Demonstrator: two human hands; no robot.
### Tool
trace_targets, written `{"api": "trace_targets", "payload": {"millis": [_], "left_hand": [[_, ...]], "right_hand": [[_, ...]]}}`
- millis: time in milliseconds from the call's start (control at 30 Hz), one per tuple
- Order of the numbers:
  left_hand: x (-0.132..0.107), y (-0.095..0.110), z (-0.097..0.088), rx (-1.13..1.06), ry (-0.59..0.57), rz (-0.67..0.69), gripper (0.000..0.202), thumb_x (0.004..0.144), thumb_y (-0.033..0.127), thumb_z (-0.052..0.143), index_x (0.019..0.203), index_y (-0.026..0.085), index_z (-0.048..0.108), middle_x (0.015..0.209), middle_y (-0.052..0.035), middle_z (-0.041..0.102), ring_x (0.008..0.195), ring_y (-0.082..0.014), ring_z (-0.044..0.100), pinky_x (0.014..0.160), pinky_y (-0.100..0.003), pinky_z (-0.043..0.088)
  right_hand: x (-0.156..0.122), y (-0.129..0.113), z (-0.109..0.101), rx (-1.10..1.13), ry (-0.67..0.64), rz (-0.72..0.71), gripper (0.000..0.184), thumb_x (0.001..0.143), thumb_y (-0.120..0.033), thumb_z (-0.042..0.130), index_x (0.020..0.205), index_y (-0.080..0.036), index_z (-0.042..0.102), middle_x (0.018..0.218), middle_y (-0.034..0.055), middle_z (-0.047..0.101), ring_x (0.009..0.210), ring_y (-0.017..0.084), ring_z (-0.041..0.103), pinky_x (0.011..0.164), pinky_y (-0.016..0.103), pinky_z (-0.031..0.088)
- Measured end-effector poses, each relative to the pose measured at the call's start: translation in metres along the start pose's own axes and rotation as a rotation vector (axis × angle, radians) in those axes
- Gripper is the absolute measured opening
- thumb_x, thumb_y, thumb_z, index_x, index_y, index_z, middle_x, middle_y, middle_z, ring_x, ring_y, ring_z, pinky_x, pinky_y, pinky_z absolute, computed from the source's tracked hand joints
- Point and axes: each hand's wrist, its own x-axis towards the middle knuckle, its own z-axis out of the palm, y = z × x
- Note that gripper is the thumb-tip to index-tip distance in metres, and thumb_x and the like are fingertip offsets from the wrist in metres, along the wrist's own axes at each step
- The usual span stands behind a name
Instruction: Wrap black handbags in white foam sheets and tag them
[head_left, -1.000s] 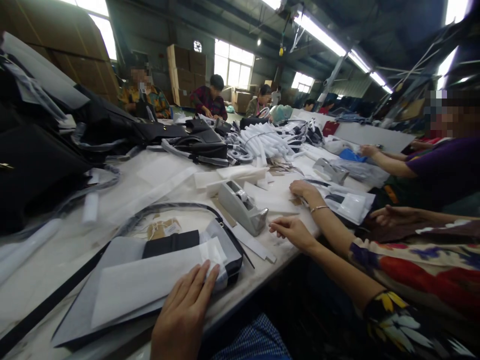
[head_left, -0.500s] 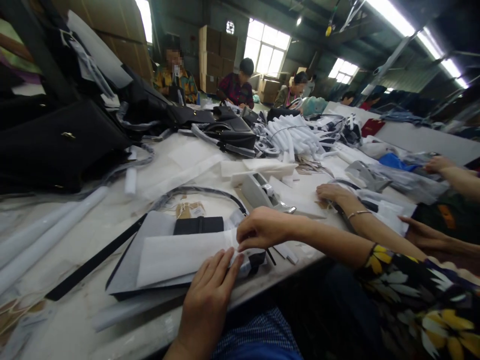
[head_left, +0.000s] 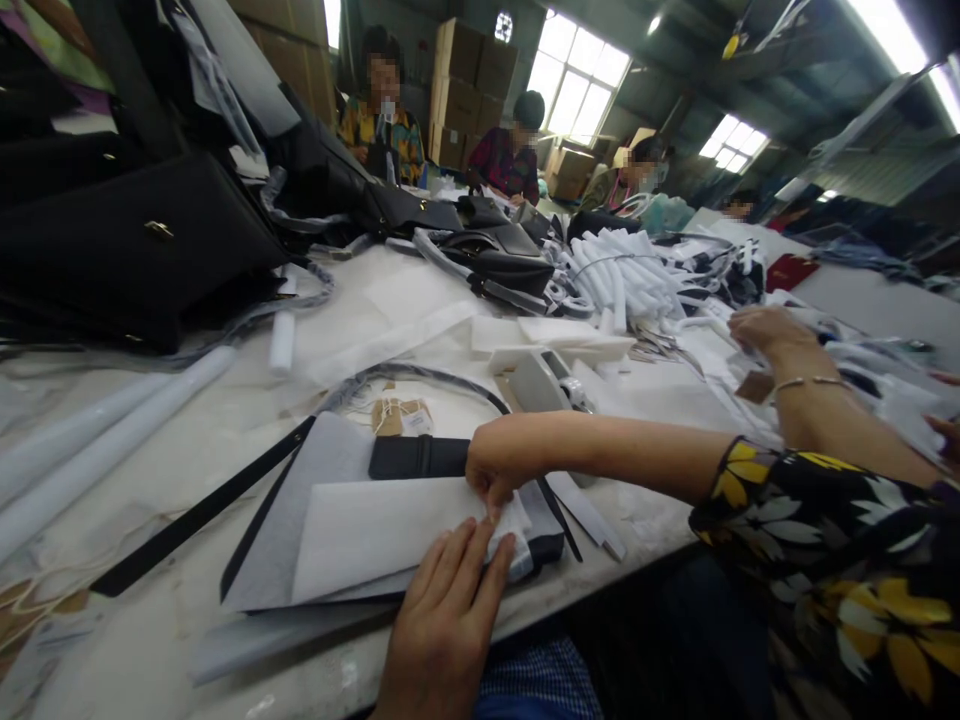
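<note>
A black flat piece (head_left: 546, 552), perhaps a bag, lies on the table before me under a grey-white sheet (head_left: 330, 450). Over it rests a white foam sheet (head_left: 375, 525). My left hand (head_left: 450, 610) presses on the foam sheet's near right part, fingers stretched out. My right hand (head_left: 495, 460) has its fingers pinched together at that sheet's right end, beside crumpled clear film; what is between the fingertips is hidden. Behind my right hand is a black band with a loop (head_left: 409, 458). A wrapped black handle (head_left: 420, 372) arches behind.
A grey tape dispenser (head_left: 536, 380) stands behind my right wrist. Black bags (head_left: 142, 250) pile up at left, near white foam rolls (head_left: 135, 430). White tubes (head_left: 626, 270) lie bundled farther back. A co-worker's braceleted arm (head_left: 810, 385) reaches in from the right; other people sit across.
My view has shifted slightly. My right hand has turned its fingertips downward at the foam sheet's end; my left hand stays on it. The co-worker's braceleted hand has moved away to the right.
</note>
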Motion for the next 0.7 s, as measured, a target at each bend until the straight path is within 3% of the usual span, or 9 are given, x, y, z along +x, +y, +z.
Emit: {"api": "trace_targets", "payload": {"millis": [133, 400, 533, 633, 700], "left_hand": [[0.001, 0.000, 0.000, -0.017, 0.006, 0.002, 0.047, 0.102, 0.012, 0.031, 0.142, 0.021, 0.052, 0.150, -0.0031, 0.049, 0.136, -0.0217, 0.046, 0.113, -0.037, 0.038], [0.005, 0.006, -0.005, -0.041, 0.006, -0.062, 0.046, 0.104, 0.018, 0.025, 0.140, 0.021, 0.055, 0.149, -0.0037, 0.050, 0.136, -0.0217, 0.046, 0.113, -0.037, 0.037], [0.003, 0.007, -0.006, -0.033, -0.019, -0.054, 0.047, 0.105, 0.019, 0.024, 0.141, 0.021, 0.053, 0.148, -0.0043, 0.051, 0.137, -0.0223, 0.045, 0.113, -0.038, 0.037], [0.002, 0.007, -0.003, -0.069, 0.010, -0.072, 0.046, 0.105, 0.021, 0.024, 0.138, 0.022, 0.056, 0.146, -0.0039, 0.053, 0.135, -0.0216, 0.047, 0.112, -0.038, 0.038], [0.003, 0.009, 0.001, -0.084, 0.063, -0.102, 0.046, 0.105, 0.022, 0.025, 0.134, 0.023, 0.060, 0.143, -0.0043, 0.056, 0.133, -0.0215, 0.050, 0.110, -0.038, 0.041]], "right_hand": [[-0.002, -0.003, -0.001, -0.024, -0.021, 0.005, 0.015, 0.074, -0.025, 0.081, 0.062, -0.021, 0.072, 0.052, -0.0059, 0.064, 0.051, 0.010, 0.053, 0.055, 0.025, 0.030], [-0.008, -0.014, 0.004, -0.133, 0.090, 0.076, 0.013, 0.068, -0.027, 0.086, 0.061, -0.024, 0.075, 0.051, -0.0044, 0.060, 0.048, 0.011, 0.046, 0.051, 0.026, 0.028], [-0.013, -0.022, 0.003, -0.160, 0.156, 0.120, 0.012, 0.065, -0.023, 0.087, 0.061, -0.024, 0.076, 0.051, -0.0019, 0.060, 0.052, 0.014, 0.054, 0.053, 0.026, 0.031], [-0.014, -0.028, -0.001, -0.192, 0.075, 0.190, 0.008, 0.072, -0.028, 0.084, 0.075, -0.023, 0.080, 0.065, 0.0033, 0.070, 0.065, 0.019, 0.065, 0.057, 0.026, 0.038], [-0.016, -0.032, -0.004, -0.215, -0.005, 0.246, 0.016, 0.077, -0.032, 0.079, 0.089, -0.021, 0.080, 0.077, 0.0075, 0.074, 0.078, 0.024, 0.070, 0.062, 0.027, 0.043]]}}
